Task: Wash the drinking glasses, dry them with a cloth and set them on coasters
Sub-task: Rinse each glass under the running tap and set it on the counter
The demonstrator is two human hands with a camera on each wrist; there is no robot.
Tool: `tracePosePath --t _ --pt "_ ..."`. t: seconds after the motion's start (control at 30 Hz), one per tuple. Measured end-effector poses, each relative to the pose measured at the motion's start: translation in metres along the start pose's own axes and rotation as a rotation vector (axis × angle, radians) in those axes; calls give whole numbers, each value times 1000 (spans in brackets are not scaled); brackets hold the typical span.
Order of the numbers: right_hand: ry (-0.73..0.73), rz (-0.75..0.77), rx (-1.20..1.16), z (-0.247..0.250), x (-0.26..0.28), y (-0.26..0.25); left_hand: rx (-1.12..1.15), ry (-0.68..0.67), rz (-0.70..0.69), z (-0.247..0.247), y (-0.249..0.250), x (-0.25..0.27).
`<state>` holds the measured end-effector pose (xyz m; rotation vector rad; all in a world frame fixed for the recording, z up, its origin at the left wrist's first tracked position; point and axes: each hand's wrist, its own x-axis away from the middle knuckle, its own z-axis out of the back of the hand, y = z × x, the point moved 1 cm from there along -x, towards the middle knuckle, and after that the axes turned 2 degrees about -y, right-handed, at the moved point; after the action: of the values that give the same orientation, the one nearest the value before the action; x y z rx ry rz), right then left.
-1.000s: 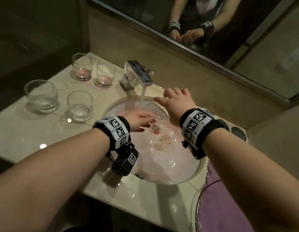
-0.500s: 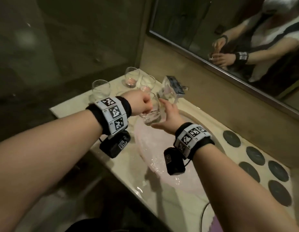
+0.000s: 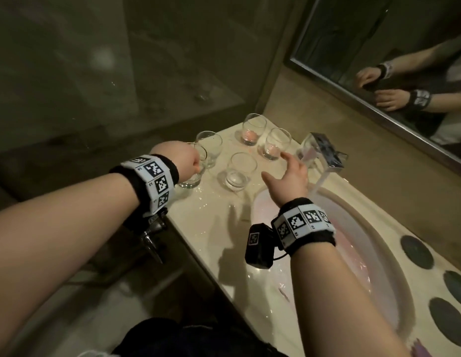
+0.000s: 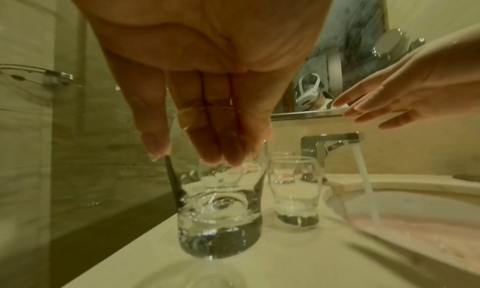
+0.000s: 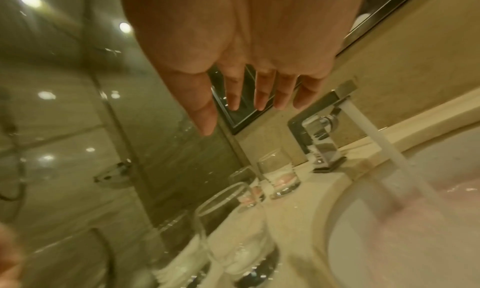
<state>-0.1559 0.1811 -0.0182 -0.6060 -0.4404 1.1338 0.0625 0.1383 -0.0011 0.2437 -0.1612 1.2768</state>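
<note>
Left of the tap, the left hand pinches a rinsed glass by its rim; it should settle flat before release. The right hand hovers spread, empty.

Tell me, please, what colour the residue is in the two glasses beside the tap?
Pink, at the bottom of both glasses; the head view shows it best.
</note>
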Motion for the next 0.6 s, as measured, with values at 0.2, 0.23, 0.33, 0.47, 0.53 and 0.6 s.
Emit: tracePosePath --t 0.2,0.23,0.33,0.47,0.53,0.6 --pt "56 -145 6 -14 -21 5 -51 -65 -8 -17 -26 -32" --pt "61 -152 6 -16 -24 4 -48 -70 -15 -19 -28 -36" --pt "72 -170 8 -25 -32 2 -53 -83 -38 -23 -33 -47" --pt "78 -197 -9 -35 -38 -2 -64 -101 -53 -30 -38 -56" --pt "80 -199 -27 -37 -39 -5 -69 -83 -68 -32 -40 -58" --pt "77 -206 -37 -40 -40 -7 -67 -87 -81 -33 -42 -60"
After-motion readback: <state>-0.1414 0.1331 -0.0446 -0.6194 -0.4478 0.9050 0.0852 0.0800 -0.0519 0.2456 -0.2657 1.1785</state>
